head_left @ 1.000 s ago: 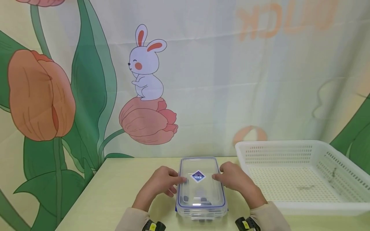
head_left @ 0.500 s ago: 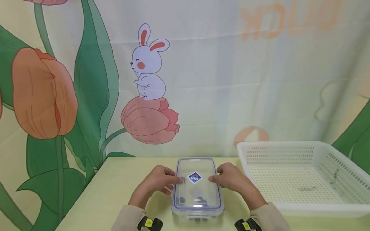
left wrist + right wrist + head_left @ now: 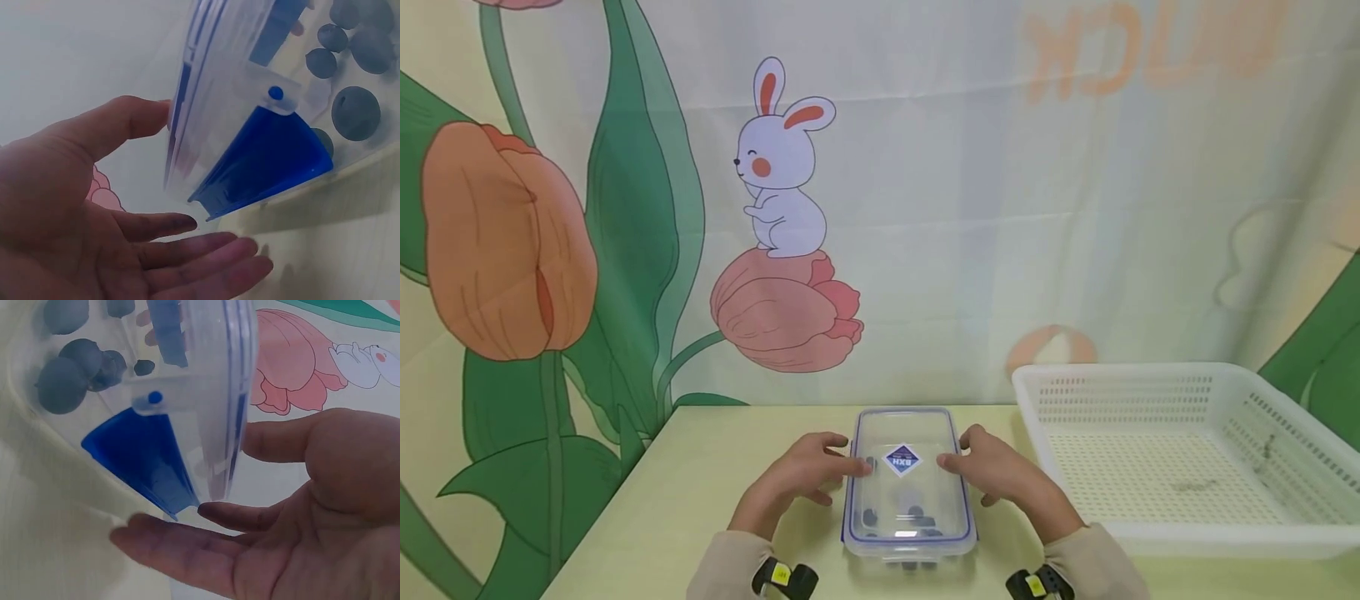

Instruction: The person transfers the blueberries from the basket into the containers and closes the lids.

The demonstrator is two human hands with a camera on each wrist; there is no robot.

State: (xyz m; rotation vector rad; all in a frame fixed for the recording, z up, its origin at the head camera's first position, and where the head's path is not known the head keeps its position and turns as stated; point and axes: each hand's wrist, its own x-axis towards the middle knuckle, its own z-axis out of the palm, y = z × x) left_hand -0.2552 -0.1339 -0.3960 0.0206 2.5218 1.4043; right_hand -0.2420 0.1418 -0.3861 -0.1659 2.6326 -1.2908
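Observation:
A clear plastic food box (image 3: 932, 492) with a blue-sealed lid sits on the table between both hands. Several dark round fruits (image 3: 356, 112), like blueberries, show through its wall. Its lid bears a diamond-shaped label (image 3: 901, 459). My left hand (image 3: 805, 467) lays its thumb on the lid's left edge, the other fingers stretched out beside the box. On the opposite side, my right hand (image 3: 1000, 468) has its thumb at the lid edge and its fingers extended below. Blue side flaps stand out from the box, one flap (image 3: 262, 162) by the left fingers and another flap (image 3: 144, 456) by the right.
A white perforated plastic basket (image 3: 1135, 539) stands to the right, close to my right forearm. The pale yellow table (image 3: 700, 492) ends at a printed cloth backdrop (image 3: 925, 250) with tulips and a rabbit. Each wrist carries a black camera band.
The box has shifted slightly left, and my left hand moved left with it. My right thumb stays at the lid edge, and lower fingers of the right hand now show beside the box.

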